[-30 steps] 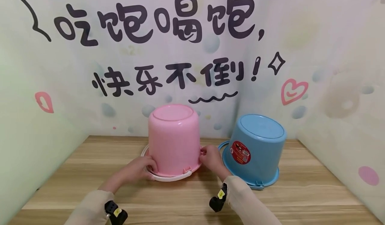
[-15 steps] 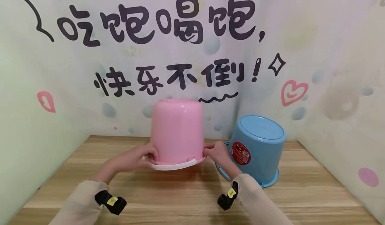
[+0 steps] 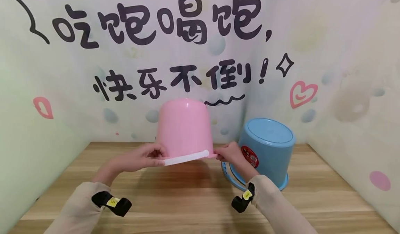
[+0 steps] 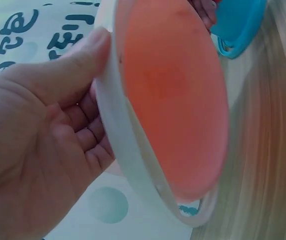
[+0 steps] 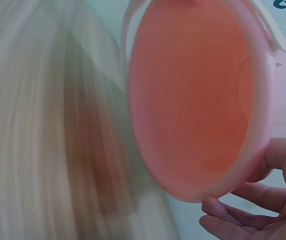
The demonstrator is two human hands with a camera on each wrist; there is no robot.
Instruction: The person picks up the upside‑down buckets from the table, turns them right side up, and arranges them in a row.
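A pink bucket, bottom up, is held above the table by both hands. My left hand grips its left rim together with the white handle, which lies along the front of the rim. On the other side, my right hand pinches the rim's right edge between thumb and fingers. From below, both wrist views look into the bucket's hollow inside. To the right of it a blue bucket with a red label stands upside down on the table, partly behind my right hand.
The wood-grain table runs back to a printed cloth backdrop with large dark lettering. The blue bucket's handle sticks out to its left on the tabletop. A pale side wall closes off the left.
The pink bucket has risen off the table in both hands, and its open side has tipped toward me. The blue bucket has stayed in place.
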